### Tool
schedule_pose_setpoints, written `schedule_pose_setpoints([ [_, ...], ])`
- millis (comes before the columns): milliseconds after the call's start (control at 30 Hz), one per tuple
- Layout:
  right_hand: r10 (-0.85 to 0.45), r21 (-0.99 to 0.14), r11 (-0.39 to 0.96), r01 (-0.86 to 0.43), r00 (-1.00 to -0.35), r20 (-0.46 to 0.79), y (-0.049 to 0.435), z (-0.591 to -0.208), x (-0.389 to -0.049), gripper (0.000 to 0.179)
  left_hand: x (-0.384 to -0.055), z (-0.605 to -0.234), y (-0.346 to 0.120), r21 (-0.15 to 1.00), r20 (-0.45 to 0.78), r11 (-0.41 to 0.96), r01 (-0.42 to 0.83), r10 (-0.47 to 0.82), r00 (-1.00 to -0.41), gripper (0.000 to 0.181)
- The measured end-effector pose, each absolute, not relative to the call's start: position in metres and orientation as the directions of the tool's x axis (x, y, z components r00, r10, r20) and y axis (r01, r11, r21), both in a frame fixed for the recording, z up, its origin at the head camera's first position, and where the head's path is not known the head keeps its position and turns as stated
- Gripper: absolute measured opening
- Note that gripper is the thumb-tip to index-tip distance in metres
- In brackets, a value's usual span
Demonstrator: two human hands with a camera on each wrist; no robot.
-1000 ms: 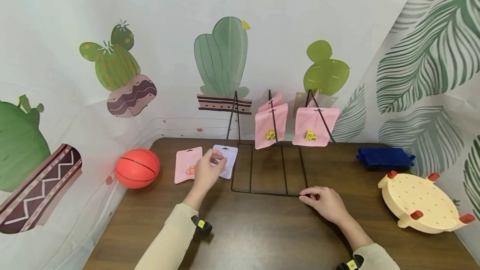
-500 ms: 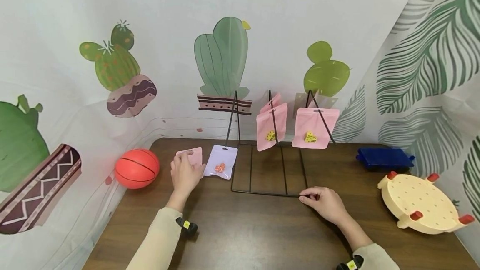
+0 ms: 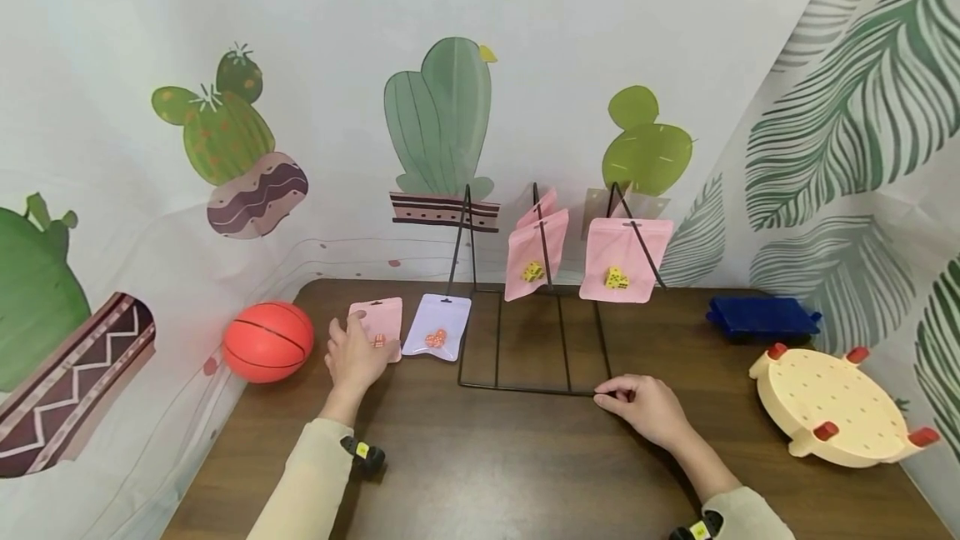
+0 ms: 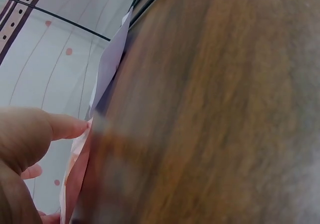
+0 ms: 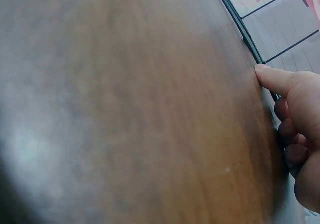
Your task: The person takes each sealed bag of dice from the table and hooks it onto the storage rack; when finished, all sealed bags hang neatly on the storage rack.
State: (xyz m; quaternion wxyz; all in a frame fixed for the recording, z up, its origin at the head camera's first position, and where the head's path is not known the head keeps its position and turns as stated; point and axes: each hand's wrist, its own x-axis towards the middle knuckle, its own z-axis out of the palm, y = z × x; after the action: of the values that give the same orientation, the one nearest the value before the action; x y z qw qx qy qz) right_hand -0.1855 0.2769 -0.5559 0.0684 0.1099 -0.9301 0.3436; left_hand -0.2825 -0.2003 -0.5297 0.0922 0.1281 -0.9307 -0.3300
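Observation:
My left hand [image 3: 356, 357] is over a flat pink pouch [image 3: 375, 311] with orange dice, on the table at left. Its fingers are spread across the pouch; in the left wrist view the thumb [image 4: 70, 127] touches its edge. Beside it lies a lavender pouch [image 3: 435, 319] with orange dice, against the left side of a black wire display rack [image 3: 517, 390]. Pinched between my right hand's [image 3: 645, 408] thumb and fingers is the rack's front right corner. Pink pouches with yellow dice hang on the rack's middle [image 3: 534, 257] and right hooks [image 3: 626, 252]; no pouch hangs on the left hook.
A small red basketball [image 3: 268, 342] sits at the table's left edge. To the right are a dark blue folded plastic piece [image 3: 763, 317] and a cream round board with red-tipped legs [image 3: 832, 402]. A cactus-print cloth [image 3: 562, 23] stands behind the wooden table [image 3: 480, 465].
My left hand has left the lavender pouch, which now shows whole, and has moved left over the pink pouch. The right hand keeps its place on the rack. The head view shifts slightly.

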Motion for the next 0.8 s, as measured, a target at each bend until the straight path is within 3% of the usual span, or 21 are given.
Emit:
schedule_pose_setpoints([
  [500, -0.172, -0.635, 0.729, -0.257, -0.966, 0.194, 0.279, -0.557, -0.187, 0.009, -0.279, -0.526, -0.207, 0.656, 0.127, 0.74, -0.149, -0.303, -0.944, 0.099],
  [800, -0.171, -0.637, 0.726, -0.258, -0.966, 0.196, 0.278, -0.557, -0.186, 0.009, -0.276, -0.522, -0.212, 0.689, 0.067, 0.706, -0.165, -0.289, -0.955, 0.099],
])
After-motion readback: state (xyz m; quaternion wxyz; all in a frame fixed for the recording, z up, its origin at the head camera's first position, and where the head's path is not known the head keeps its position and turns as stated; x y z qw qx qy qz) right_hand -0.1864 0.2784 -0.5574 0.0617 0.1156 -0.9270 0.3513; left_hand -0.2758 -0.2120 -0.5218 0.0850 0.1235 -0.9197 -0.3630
